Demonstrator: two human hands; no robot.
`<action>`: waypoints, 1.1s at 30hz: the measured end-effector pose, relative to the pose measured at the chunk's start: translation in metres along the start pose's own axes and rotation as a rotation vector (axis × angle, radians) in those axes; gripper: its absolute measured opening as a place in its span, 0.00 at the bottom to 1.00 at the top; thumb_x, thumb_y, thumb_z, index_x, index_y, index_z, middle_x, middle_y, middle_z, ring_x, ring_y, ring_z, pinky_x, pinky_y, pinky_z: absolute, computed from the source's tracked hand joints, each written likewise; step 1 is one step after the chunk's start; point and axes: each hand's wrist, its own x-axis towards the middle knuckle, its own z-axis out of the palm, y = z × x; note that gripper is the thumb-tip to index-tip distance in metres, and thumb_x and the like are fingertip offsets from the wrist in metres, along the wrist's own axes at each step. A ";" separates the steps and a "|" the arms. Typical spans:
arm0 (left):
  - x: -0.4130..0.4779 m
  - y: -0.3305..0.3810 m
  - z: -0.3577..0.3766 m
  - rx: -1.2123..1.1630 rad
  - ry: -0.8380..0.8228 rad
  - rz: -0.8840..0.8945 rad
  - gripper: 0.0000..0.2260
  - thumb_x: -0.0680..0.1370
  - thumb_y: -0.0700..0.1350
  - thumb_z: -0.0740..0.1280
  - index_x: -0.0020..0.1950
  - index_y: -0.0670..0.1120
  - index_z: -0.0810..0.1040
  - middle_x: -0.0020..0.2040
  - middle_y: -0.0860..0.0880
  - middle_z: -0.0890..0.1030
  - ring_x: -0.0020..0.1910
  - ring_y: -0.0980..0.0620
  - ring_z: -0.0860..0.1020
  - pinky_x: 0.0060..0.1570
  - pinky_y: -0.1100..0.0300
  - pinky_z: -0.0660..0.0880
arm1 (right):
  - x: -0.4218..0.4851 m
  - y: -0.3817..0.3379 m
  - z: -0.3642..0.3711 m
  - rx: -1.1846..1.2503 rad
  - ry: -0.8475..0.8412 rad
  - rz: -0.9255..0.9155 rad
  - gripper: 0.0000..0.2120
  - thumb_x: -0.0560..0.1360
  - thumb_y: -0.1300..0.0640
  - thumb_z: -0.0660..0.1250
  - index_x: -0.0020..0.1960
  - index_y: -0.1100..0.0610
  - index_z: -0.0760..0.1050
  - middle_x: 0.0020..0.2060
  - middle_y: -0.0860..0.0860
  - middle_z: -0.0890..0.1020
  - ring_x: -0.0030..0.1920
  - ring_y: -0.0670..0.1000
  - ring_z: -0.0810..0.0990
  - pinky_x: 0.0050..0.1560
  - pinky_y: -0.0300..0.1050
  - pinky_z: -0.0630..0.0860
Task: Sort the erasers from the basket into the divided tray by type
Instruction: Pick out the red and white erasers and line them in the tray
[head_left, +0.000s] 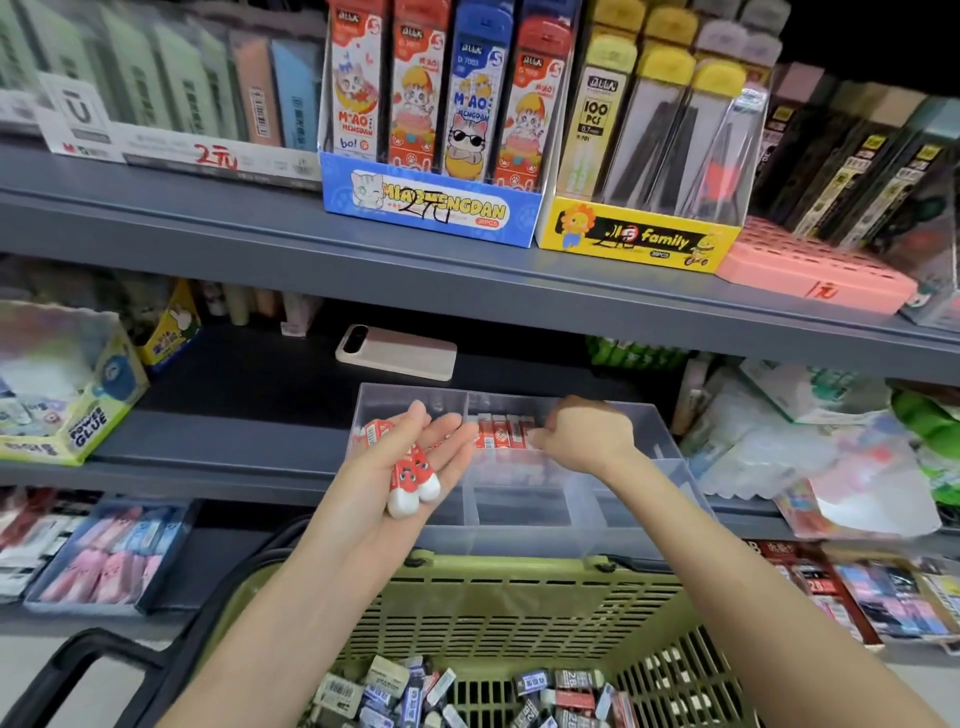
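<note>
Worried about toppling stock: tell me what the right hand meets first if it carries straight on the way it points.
Most likely the row of red erasers standing in the tray: the right hand points left at them, fingertips seemingly right beside them, though depth is unclear.

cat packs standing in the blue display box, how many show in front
4 cat packs in the blue display box on the upper shelf, left to right: red, red, blue, red. More may stand hidden behind them.
</note>
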 end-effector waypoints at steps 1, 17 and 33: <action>0.000 0.000 0.003 -0.033 -0.009 -0.024 0.11 0.69 0.43 0.69 0.47 0.39 0.75 0.49 0.38 0.84 0.51 0.40 0.83 0.46 0.46 0.81 | -0.003 0.000 -0.002 0.007 -0.008 -0.008 0.14 0.76 0.46 0.59 0.38 0.54 0.73 0.38 0.52 0.77 0.40 0.54 0.74 0.38 0.40 0.66; -0.010 -0.001 0.002 -0.035 -0.059 -0.030 0.15 0.72 0.47 0.66 0.54 0.39 0.75 0.58 0.40 0.82 0.60 0.42 0.79 0.62 0.42 0.70 | -0.115 -0.053 -0.022 1.308 -0.130 -0.208 0.05 0.74 0.59 0.69 0.39 0.56 0.80 0.32 0.48 0.82 0.33 0.42 0.77 0.34 0.34 0.73; -0.020 0.073 -0.056 -0.018 0.282 0.030 0.05 0.78 0.34 0.58 0.49 0.37 0.73 0.37 0.38 0.81 0.39 0.44 0.81 0.34 0.56 0.79 | 0.009 -0.138 0.005 0.799 -0.222 -0.200 0.07 0.72 0.60 0.70 0.36 0.61 0.76 0.39 0.64 0.84 0.34 0.56 0.80 0.46 0.51 0.79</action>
